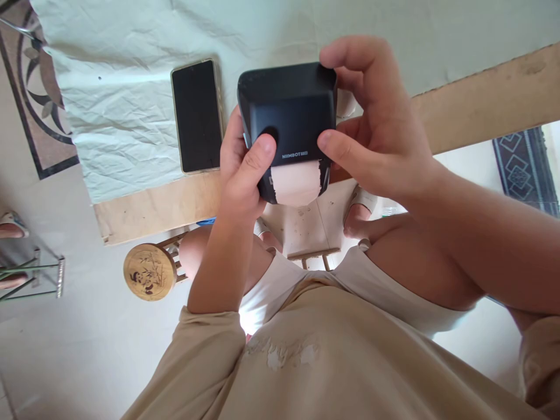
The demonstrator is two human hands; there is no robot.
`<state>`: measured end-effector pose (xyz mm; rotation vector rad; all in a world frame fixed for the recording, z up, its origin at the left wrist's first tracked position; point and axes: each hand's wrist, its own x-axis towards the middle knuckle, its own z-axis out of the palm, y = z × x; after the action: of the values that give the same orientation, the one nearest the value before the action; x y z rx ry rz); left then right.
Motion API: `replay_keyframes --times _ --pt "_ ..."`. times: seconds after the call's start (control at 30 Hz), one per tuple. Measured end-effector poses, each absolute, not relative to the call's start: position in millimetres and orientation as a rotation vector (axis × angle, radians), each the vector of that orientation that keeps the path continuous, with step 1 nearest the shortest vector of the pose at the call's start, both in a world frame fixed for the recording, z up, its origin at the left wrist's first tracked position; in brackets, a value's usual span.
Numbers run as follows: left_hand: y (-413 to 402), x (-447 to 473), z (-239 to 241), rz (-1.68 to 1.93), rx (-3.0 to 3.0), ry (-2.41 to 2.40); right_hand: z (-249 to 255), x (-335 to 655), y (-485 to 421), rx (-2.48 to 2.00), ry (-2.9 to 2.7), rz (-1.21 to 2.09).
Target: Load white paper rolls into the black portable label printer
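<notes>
Both my hands hold a small black label printer above the table edge. My left hand grips its left side, the thumb pressing on the front face. My right hand wraps its right side, with fingers over the top corner and the thumb near the printed brand name. A strip of pale pink label paper sticks out of the printer's slot toward me.
A dark-screened phone lies on crumpled white paper covering the wooden table, left of the printer. Below are my knees, a round wooden stool, a small white stool, a metal rack and a patterned rug.
</notes>
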<state>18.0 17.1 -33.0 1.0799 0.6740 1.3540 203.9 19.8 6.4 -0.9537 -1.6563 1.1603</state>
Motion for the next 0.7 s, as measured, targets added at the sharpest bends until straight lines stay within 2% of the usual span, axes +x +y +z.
replay_keyframes --times 0.33,0.7 --pt "22 13 -33 1.28 1.109 0.787 17 207 28 -0.997 -1.776 1.176" --pt "27 10 -46 1.292 1.156 0.67 28 205 26 -1.141 -1.873 1.146"
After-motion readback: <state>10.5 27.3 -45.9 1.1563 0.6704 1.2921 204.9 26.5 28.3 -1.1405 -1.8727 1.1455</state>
